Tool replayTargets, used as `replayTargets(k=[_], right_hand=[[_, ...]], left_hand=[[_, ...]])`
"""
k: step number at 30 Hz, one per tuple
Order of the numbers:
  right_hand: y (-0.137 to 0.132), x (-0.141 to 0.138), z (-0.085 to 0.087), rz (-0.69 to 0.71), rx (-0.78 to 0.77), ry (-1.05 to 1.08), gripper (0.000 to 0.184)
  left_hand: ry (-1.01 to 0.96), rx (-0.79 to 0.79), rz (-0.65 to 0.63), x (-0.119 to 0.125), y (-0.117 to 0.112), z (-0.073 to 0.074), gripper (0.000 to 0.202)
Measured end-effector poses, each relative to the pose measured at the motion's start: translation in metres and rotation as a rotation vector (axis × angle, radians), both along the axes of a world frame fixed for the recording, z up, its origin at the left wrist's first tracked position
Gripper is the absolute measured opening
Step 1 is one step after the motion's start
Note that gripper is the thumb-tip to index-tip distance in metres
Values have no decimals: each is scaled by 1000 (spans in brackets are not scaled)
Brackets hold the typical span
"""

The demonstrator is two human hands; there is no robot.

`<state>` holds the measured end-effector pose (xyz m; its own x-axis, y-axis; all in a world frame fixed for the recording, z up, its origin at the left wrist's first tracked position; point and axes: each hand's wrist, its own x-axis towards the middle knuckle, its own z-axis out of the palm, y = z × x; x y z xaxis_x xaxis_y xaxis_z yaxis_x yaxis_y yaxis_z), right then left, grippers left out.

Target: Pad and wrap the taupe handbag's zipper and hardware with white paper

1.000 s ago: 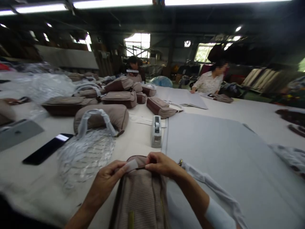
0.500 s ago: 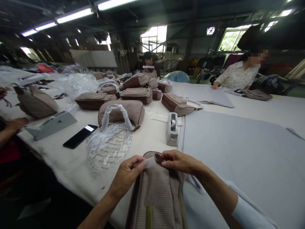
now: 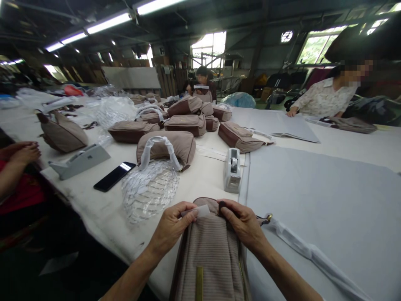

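A ribbed taupe bag [image 3: 209, 251] with dark trim and a gold bar lies lengthwise in front of me. My left hand [image 3: 175, 221] pinches a small whitish translucent strip [image 3: 204, 210] between thumb and fingers, over the bag's far end. Just right of it, my right hand [image 3: 241, 219] grips a dark brown tab [image 3: 222, 205], which looks like a leather zip pull. From the bag's right side a strap [image 3: 300, 242] wrapped in white film runs toward the lower right, with a gold-coloured fitting near the bag.
A grey tape dispenser [image 3: 232, 171] stands beyond the bag; another tape dispenser [image 3: 81, 161] is at left beside a phone [image 3: 114, 176]. Crumpled plastic wrap [image 3: 150, 192] lies by a finished bag [image 3: 167, 148]. Grey sheets [image 3: 319, 188] cover the right. Co-workers sit left, ahead and right.
My view has turned slightly left. My right hand now has the dark tab between thumb and finger, its wrist drawn lower. The wrapped strap on the right shows more fully.
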<state>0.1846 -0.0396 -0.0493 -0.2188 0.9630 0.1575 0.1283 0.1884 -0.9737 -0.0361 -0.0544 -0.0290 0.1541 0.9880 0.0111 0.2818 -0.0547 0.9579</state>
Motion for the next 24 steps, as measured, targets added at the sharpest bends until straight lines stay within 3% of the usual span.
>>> replayTargets(k=[3,11,24], right_hand=[[2,-5,1,70,145,-84,25],[0,-10,5,120,345,-257,30],[-1,-14,5,110,414,-361,32]], left_hand=[[71,80,-29,-3,2,2,20],[170,236,-90,-11,5,8,15],[255,343,-143,-15,1,4,15]])
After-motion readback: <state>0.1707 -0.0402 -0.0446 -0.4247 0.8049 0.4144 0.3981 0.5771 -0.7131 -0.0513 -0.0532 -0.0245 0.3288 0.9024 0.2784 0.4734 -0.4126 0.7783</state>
